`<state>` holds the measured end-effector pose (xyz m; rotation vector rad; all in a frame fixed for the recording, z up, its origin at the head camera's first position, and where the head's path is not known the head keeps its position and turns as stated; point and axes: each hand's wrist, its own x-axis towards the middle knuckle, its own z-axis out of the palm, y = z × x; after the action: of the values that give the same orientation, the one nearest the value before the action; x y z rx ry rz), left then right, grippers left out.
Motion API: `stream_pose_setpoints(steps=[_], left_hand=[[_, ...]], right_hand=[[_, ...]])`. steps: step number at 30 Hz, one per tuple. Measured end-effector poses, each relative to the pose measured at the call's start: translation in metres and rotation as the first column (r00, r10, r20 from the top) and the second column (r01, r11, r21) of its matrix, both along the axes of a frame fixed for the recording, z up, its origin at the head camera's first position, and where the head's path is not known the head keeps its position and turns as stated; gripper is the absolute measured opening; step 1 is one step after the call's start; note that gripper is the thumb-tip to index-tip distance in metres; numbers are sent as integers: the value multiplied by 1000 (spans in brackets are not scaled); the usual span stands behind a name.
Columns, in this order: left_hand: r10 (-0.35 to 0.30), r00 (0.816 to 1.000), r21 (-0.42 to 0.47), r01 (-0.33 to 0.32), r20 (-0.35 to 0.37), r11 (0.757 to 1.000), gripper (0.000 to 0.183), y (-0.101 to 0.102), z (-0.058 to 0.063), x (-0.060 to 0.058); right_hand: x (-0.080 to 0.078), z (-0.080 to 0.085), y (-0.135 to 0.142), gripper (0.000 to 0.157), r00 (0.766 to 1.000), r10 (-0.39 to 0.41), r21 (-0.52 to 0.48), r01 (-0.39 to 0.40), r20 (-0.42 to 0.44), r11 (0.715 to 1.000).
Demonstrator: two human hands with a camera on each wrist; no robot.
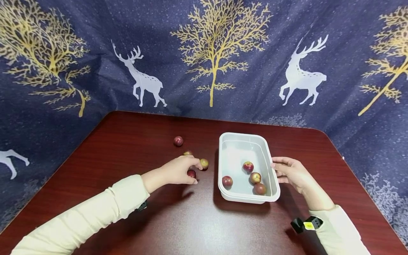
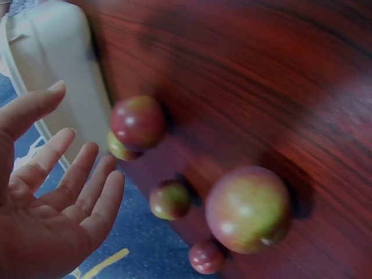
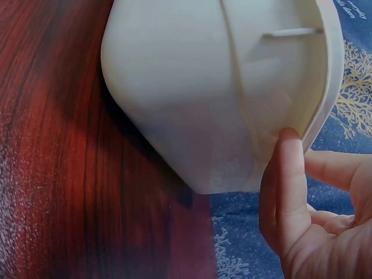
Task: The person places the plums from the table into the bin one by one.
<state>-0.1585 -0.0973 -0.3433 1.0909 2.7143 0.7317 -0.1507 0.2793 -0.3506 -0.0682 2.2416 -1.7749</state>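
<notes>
My left hand hovers over a dark red plum, thumb and fingers spread apart. In the left wrist view the fingers are loosely extended and hold nothing, with a red plum just beyond the fingertips. A yellowish plum lies by the index finger, and another is partly hidden behind the hand. On the right, my right hand pinches the side rim of a white plastic container. Several plums lie inside it, among them a red plum and a brownish one.
A red plum lies farther back on the dark red wooden table. A large yellow-green plum shows close to the left wrist camera. Behind the table hangs a blue cloth with deer and trees.
</notes>
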Motion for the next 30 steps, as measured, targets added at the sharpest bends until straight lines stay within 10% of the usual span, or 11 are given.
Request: stream_pose_setpoints(steps=[14,30], left_hand=[[77,997,-181,-75,7,981,40,-6,-14,-2],[29,999,-155,-34,-37,987,33,-8,-23,-2]], right_hand=[[1,-1,0,50,1000,-5,-2,4,-8,1000],[2,-1,-2,49,1000,-21,-2,21,-22,1000]])
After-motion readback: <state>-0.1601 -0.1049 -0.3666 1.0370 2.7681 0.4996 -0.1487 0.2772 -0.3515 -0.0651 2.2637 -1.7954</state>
